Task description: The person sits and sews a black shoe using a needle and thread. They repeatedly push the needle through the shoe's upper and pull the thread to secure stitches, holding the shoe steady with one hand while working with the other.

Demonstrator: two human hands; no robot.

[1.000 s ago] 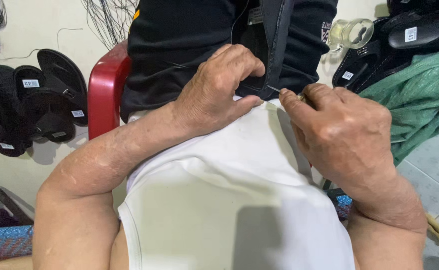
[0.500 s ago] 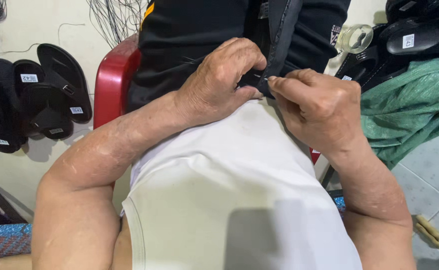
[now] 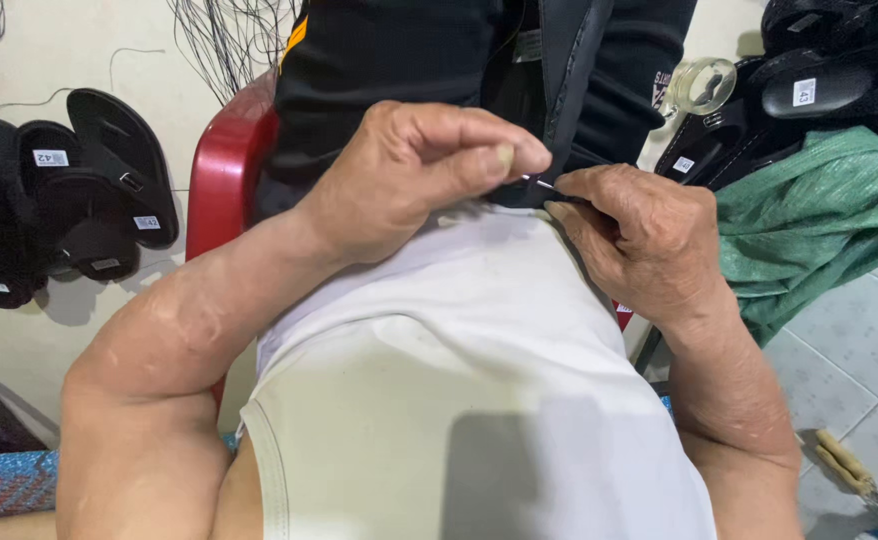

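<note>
Left hand (image 3: 414, 175): centre of the frame, curled into a loose fist, thumb pressed toward the bent forefinger, pinching the lower edge of the black bag (image 3: 429, 70) at frame centre top. Right hand (image 3: 644, 245): right of centre, fingers closed narrow around a thin metal needle (image 3: 542, 184), tip pointing left into the bag edge, nearly touching the left thumb. Fingertips of both hands almost meeting; hardly any gap between them.

Black bag: upper centre, resting against the white vest (image 3: 479, 400) at its lower hem, propped on a red plastic chair (image 3: 224, 170). Padded strap (image 3: 569, 70) running down to the point of work. Orange trim at the bag's upper left edge.

White vest: filling lower centre, tight under both forearms, leaving no free room below the hands.

Black sandals with small tags (image 3: 69, 190): left edge, hung against the pale wall (image 3: 69, 50), well apart from the left arm. Dark cords hanging at upper left of centre.

More black sandals (image 3: 829, 70): upper right corner. Green woven sack (image 3: 819, 220): right edge, just beside the right wrist. Clear tape roll (image 3: 704, 85): upper right, near the bag's side.

Tiled floor (image 3: 849, 350): lower right. Wooden-handled tool (image 3: 844, 465): lower right corner, apart from the right forearm. Patterned cloth (image 3: 4, 485): lower left corner.
</note>
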